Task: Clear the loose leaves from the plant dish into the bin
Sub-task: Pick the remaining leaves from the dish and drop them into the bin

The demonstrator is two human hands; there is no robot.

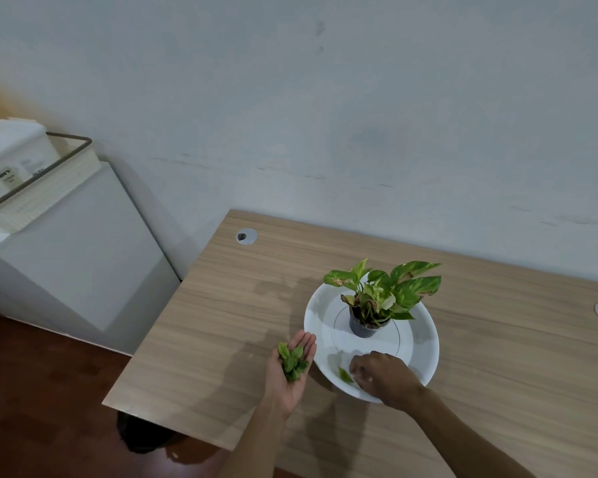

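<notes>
A white plant dish (423, 336) sits on the wooden desk with a small dark pot (363, 327) of green-and-yellow leaves at its centre. My left hand (290, 372) lies palm up just left of the dish, cupping a small pile of loose green leaves (292, 360). My right hand (384, 377) reaches over the dish's near rim, fingertips pinching one loose leaf (345, 375) on the dish. A dark bin (142, 434) shows on the floor, mostly hidden under the desk's left corner.
The wooden desk (221, 322) has two cable grommets (246, 236), one far left and one at the right edge. A white cabinet (73, 253) with a cream basket (45, 188) stands to the left against the wall. The floor is dark red-brown.
</notes>
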